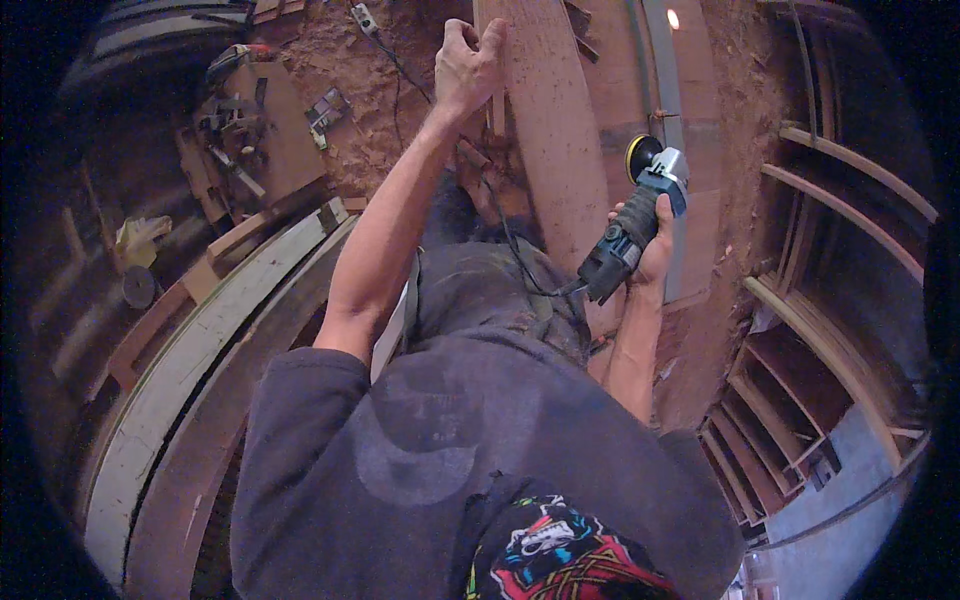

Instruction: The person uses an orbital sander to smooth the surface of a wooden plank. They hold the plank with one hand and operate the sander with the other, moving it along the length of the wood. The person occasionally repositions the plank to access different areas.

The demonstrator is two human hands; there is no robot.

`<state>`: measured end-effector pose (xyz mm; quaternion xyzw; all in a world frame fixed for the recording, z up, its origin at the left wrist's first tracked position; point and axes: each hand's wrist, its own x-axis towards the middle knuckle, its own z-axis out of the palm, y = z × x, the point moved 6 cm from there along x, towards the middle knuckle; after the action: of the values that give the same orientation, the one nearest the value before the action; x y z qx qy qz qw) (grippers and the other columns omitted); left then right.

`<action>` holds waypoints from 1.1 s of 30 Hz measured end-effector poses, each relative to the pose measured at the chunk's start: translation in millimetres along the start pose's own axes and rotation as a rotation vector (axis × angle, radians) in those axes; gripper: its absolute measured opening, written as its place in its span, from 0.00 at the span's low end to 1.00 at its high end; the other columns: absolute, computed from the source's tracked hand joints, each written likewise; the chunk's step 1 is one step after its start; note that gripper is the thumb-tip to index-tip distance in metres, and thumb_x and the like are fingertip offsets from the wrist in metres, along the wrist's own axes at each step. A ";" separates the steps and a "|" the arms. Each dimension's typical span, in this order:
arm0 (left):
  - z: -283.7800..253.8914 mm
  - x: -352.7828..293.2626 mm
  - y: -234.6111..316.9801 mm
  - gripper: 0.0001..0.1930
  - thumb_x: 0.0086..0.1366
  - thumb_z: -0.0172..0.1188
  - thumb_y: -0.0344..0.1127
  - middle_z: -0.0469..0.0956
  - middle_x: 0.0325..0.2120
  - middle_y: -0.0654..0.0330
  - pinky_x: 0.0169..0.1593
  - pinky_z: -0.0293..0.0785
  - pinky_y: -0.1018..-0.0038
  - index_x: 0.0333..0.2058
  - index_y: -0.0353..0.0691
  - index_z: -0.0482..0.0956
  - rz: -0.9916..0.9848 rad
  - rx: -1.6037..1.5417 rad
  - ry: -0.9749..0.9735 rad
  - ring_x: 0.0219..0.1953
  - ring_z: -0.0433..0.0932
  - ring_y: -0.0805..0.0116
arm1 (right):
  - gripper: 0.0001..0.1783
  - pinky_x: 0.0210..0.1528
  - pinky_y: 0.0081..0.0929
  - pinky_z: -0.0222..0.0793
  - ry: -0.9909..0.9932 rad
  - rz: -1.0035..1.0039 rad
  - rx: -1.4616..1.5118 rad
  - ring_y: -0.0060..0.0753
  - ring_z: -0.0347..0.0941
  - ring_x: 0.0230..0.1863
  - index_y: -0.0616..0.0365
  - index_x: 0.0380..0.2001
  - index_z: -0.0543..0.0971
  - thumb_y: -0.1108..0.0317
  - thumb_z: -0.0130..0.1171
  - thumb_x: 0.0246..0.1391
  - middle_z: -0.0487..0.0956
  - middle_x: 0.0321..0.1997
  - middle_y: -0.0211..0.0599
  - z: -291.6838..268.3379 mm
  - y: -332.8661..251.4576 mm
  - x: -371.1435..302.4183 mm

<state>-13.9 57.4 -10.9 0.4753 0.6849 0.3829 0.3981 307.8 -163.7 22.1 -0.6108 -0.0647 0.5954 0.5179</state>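
Note:
My right hand [655, 245] is wrapped round the body of an angle grinder [630, 225] with a blue-grey head. A round black and yellow backing pad [641, 157] is fitted at its far end, over the pale boards on the right. From the grinder's rear a dark cord [515, 245] loops off to the left. My left hand [468, 68] is at the left edge of a long reddish wooden plank [550, 130], its fingers curled in. Whether those fingers pinch anything is hidden.
A white power socket [364, 18] lies on the dusty floor at the far left. Tools and a brown panel [285, 130] are nearby. Long boards [215, 350] stretch along my left side. Wooden frames [850, 190] stand on the right, and a grey metal bar [668, 80] lies beyond the grinder.

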 end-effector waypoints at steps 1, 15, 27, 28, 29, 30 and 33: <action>1.9 1.1 -2.4 0.34 0.66 0.63 0.69 0.77 0.32 0.59 0.40 0.75 0.69 0.43 0.38 0.73 -0.011 -0.065 -0.031 0.34 0.77 0.65 | 0.33 0.37 0.34 0.85 0.015 0.004 -0.007 0.41 0.84 0.32 0.64 0.46 0.76 0.38 0.60 0.65 0.83 0.35 0.44 -1.0 0.1 -2.9; 24.4 -71.2 -88.2 0.25 0.78 0.52 0.57 0.75 0.32 0.64 0.35 0.73 0.74 0.48 0.37 0.75 -0.248 -0.744 -0.156 0.31 0.73 0.76 | 0.30 0.36 0.33 0.83 0.020 0.023 0.015 0.38 0.84 0.32 0.61 0.42 0.79 0.39 0.60 0.66 0.84 0.33 0.41 0.6 -2.7 0.9; 21.7 -173.0 -60.1 0.21 0.69 0.61 0.38 0.82 0.41 0.55 0.50 0.78 0.67 0.57 0.36 0.78 -0.048 -0.154 -0.266 0.43 0.81 0.64 | 0.32 0.33 0.32 0.84 0.015 0.018 0.029 0.40 0.84 0.30 0.62 0.43 0.77 0.38 0.59 0.66 0.83 0.34 0.44 9.2 -3.0 -3.0; 21.4 -173.1 -63.8 0.22 0.68 0.61 0.39 0.82 0.42 0.52 0.51 0.78 0.65 0.57 0.35 0.78 -0.040 -0.075 -0.335 0.43 0.82 0.61 | 0.31 0.33 0.32 0.84 0.007 0.015 0.041 0.40 0.84 0.30 0.62 0.43 0.77 0.38 0.59 0.66 0.83 0.33 0.44 10.7 -2.4 -3.4; 20.5 -173.6 -67.9 0.22 0.67 0.62 0.39 0.82 0.43 0.50 0.52 0.79 0.64 0.57 0.34 0.78 -0.031 0.004 -0.403 0.44 0.83 0.58 | 0.31 0.32 0.32 0.84 -0.001 0.012 0.053 0.40 0.84 0.30 0.62 0.43 0.77 0.39 0.59 0.66 0.83 0.33 0.44 11.4 -1.6 -3.9; 17.7 -171.8 -69.6 0.23 0.66 0.62 0.40 0.82 0.44 0.47 0.53 0.79 0.62 0.57 0.34 0.78 -0.020 0.086 -0.466 0.44 0.83 0.54 | 0.31 0.32 0.32 0.84 -0.013 0.017 0.087 0.41 0.84 0.30 0.62 0.43 0.77 0.39 0.59 0.66 0.83 0.33 0.44 12.4 0.5 -2.3; 8.3 -169.6 -87.3 0.24 0.67 0.62 0.42 0.82 0.46 0.46 0.54 0.78 0.60 0.57 0.36 0.79 -0.098 0.224 -0.574 0.45 0.83 0.50 | 0.31 0.33 0.33 0.84 -0.022 0.015 0.159 0.41 0.84 0.30 0.62 0.44 0.77 0.38 0.59 0.66 0.83 0.33 0.44 8.8 7.9 4.0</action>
<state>2.7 -125.9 -62.1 0.5712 0.6045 0.1354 0.5385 297.6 -159.6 16.0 -0.5615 -0.0184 0.6093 0.5596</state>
